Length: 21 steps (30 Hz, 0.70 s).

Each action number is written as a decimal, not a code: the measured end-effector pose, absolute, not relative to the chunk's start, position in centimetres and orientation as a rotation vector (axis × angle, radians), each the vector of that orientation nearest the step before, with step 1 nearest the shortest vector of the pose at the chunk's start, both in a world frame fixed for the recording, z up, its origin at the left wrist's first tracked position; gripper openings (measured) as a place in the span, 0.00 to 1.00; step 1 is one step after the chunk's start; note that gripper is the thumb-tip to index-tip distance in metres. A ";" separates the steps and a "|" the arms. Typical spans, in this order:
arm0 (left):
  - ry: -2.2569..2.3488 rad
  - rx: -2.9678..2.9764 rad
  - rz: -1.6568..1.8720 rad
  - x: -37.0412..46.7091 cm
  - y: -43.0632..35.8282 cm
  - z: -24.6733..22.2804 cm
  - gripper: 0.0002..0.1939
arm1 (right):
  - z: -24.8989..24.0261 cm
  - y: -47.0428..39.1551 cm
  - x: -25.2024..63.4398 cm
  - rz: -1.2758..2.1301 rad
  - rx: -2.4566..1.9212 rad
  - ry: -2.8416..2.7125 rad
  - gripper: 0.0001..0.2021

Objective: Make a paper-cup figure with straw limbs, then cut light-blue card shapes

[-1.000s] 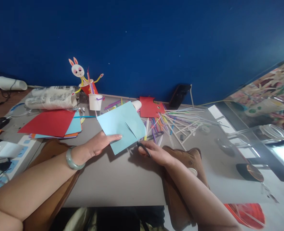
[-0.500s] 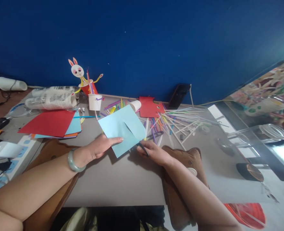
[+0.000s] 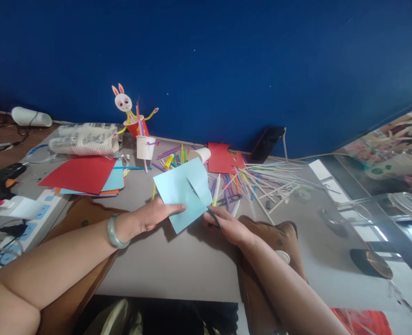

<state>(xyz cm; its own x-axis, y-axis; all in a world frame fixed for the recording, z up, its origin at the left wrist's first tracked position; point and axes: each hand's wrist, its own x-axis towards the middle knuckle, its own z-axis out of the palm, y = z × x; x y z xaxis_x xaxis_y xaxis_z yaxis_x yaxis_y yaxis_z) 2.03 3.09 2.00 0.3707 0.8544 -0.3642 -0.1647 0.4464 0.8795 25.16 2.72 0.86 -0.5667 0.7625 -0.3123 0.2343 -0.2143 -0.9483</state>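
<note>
My left hand [image 3: 153, 215] pinches the near left edge of a light blue paper sheet [image 3: 178, 193] and holds it tilted above the grey table [image 3: 178, 265]. A slit runs into the sheet from its right side. My right hand [image 3: 228, 223] grips black-handled scissors [image 3: 213, 217] whose blades sit in that slit at the sheet's right edge. A green bangle [image 3: 114, 231] circles my left wrist.
Red and coloured paper sheets [image 3: 83, 174] lie at the left, beside stacked paper cups [image 3: 87, 144]. A rabbit cup figure [image 3: 132, 116], a white cup [image 3: 145, 146] and many scattered straws [image 3: 258, 179] lie behind. A power strip [image 3: 20, 223] is at far left.
The scissors have cut further into the blue sheet, and the slit has opened wider. Both hands stay on the sheet. The view has shifted slightly to the left.
</note>
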 end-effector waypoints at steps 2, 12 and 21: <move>0.967 0.856 0.768 2.0 3.1 2.0 0.27 | 0.9 2.8 25.2 1.827 -1.193 -1.656 0.29; 0.985 0.829 0.738 2.0 3.1 2.1 0.26 | 1.0 2.8 25.1 1.805 -1.294 -1.637 0.30; 0.966 0.854 0.733 2.1 2.8 2.4 0.26 | 1.1 2.6 25.2 1.917 -1.087 -1.566 0.27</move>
<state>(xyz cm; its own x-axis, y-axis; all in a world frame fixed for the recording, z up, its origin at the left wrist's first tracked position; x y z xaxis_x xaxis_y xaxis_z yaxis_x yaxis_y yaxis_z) 2.05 2.79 2.41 0.3902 0.8345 -0.3890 -0.1505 0.4746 0.8672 25.25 2.57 1.06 -0.5976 0.7445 -0.2977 0.1429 -0.2664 -0.9532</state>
